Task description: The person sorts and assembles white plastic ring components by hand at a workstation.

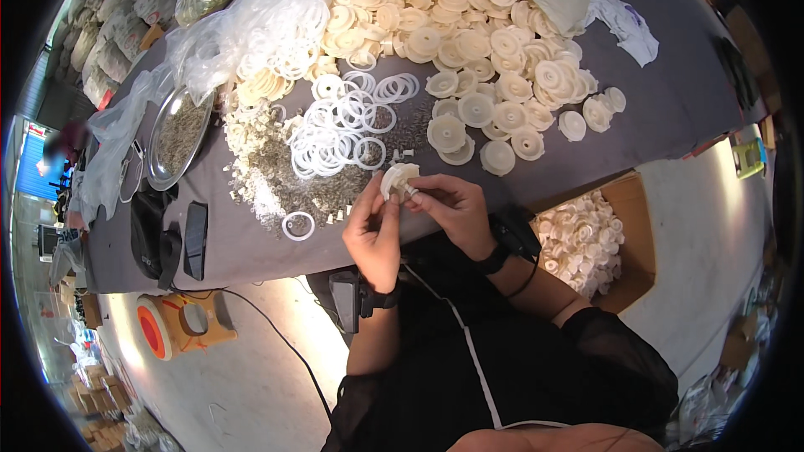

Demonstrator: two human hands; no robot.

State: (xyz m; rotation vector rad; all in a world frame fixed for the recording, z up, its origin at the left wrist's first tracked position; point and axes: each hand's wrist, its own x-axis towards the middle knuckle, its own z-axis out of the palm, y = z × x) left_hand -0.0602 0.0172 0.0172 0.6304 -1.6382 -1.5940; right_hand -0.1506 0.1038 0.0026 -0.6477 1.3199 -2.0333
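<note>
Between my two hands, above the table's near edge, is a cream round plastic part (400,177). My left hand (373,226) has its fingers closed around the part's left side. My right hand (456,208) pinches at its right side, by a small pale piece (409,190) whose kind I cannot make out. Just beyond my hands lie white plastic rings (335,138) in a loose heap. Left of them spread small cream pieces (251,138) and many tiny grey bits (314,192). Cream round parts (477,109) are piled at the back and right.
A cardboard box (638,234) of cream parts (582,238) stands below the table at right. On the table's left are a metal tray (199,146) of small grey bits, a phone (195,240) and a black pouch (151,234). An orange stool (213,326) stands below.
</note>
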